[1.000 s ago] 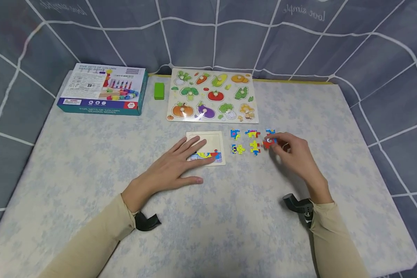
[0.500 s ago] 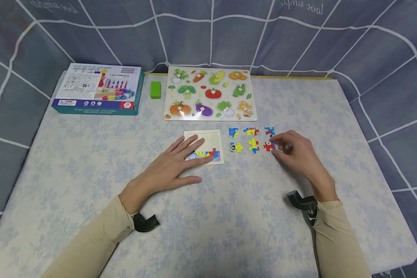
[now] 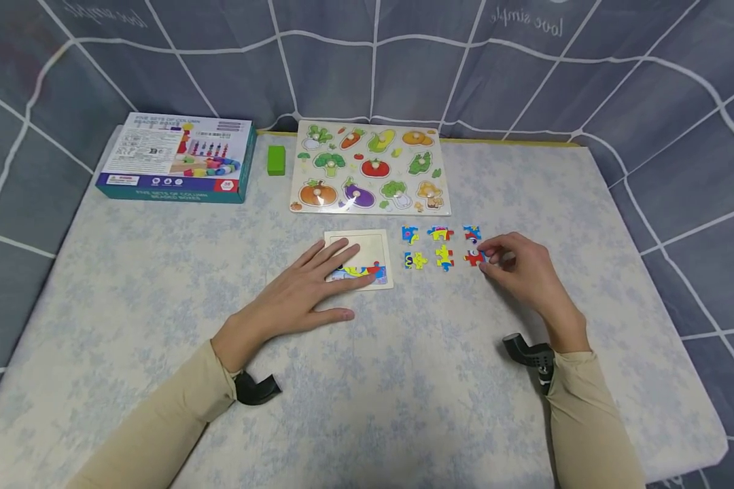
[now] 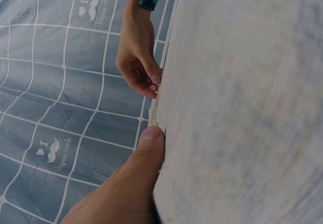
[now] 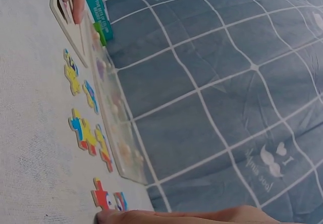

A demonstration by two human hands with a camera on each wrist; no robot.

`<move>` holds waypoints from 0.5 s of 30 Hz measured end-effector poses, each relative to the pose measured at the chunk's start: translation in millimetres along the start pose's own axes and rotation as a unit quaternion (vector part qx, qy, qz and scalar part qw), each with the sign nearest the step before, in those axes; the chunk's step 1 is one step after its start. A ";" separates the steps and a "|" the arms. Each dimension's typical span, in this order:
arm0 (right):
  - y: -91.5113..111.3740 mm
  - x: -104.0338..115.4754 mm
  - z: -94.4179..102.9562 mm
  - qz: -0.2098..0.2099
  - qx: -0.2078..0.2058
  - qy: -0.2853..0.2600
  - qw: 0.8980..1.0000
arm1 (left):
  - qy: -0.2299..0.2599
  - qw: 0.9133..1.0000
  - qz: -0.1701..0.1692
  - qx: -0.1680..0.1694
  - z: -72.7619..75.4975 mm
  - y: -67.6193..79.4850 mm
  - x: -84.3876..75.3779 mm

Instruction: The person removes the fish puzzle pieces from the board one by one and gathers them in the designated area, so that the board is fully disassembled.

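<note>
My left hand (image 3: 284, 295) lies spread with straight fingers across a small wooden puzzle tray (image 3: 376, 241). Assembled blue, yellow and red pieces show along the tray's near side, partly under the fingers. To the right, my right hand (image 3: 522, 272) pinches a red puzzle piece (image 3: 474, 259) at its right edge, thumb on the near side. Just beyond it lies a blue and red piece (image 3: 472, 233). Several other loose pieces, among them a yellow one (image 3: 444, 257), form two rows beside the tray. In the right wrist view the red piece (image 5: 102, 196) rests at the fingertips.
Behind the tray lies a vegetable peg board (image 3: 370, 183). A green block (image 3: 276, 161) stands left of it, and a boxed bead set (image 3: 177, 159) occupies the back left corner. Grey checked curtain (image 3: 330, 75) hangs round the table's far side.
The right hand has brought the red piece slightly toward the person, in line with the near row, and its fingers have shifted to the piece's right edge. The left hand stays on the tray.
</note>
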State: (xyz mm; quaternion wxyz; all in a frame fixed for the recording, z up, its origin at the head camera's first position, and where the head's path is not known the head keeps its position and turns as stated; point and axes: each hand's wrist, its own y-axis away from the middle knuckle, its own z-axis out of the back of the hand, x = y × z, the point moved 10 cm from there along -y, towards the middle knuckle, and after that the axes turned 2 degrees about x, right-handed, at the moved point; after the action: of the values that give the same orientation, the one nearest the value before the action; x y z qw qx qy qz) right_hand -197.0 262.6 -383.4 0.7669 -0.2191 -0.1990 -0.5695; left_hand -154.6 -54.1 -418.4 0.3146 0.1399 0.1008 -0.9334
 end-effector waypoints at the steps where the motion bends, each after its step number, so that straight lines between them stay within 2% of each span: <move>1: 0.3 -0.6 -0.1 -0.001 0.000 -0.001 1.000 | -0.001 1.000 -0.001 0.000 0.5 -0.1 -0.2; 4: 0.5 -0.2 1.9 0.004 -0.006 0.002 1.000 | -0.002 1.000 -0.003 -0.002 2.1 -0.3 0.1; 8: -2.0 9.4 9.0 0.023 -0.044 0.003 0.999 | 0.002 1.000 -0.006 -0.011 3.8 -0.7 0.7; 12: -9.0 39.3 3.9 0.060 -0.075 -0.018 0.995 | 0.040 0.998 0.007 -0.037 7.6 -0.5 4.5; 15: -16.0 71.3 -19.4 0.088 -0.048 -0.037 0.994 | 0.079 0.993 0.036 -0.083 16.2 1.6 12.1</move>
State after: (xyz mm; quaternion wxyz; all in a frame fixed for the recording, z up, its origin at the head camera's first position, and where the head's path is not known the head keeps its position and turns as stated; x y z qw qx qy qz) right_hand -191.9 191.6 -358.1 0.7944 -0.2934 -0.1796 -0.5005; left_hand -166.1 -66.5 -407.3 0.3495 0.1900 0.1973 -0.8960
